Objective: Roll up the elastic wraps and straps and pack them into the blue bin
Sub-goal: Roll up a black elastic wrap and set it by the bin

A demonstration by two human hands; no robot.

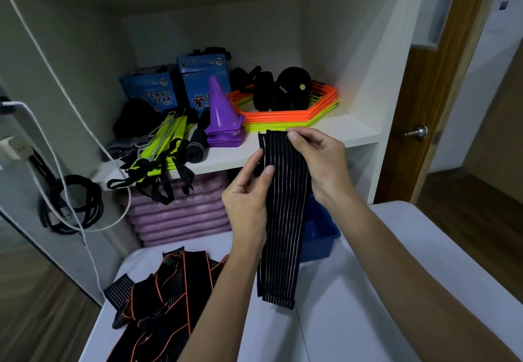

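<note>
wrap held up over the table

both hands are gripping a black striped wrap near its top end. the left hand is pinching its left edge, the right hand is pinching the top right. the wrap is hanging down, its lower end touching the white table. the blue bin is sitting just behind it. more straps are lying heaped at the table's left.

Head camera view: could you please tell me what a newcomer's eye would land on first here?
First, the black striped elastic wrap held up at centre, pinched near its top by the left hand and right hand. Next, the purple cone stack and orange and yellow hexagon rings on the shelf behind. At lower left, a tangle of orange-edged straps lies on the white surface.
</note>
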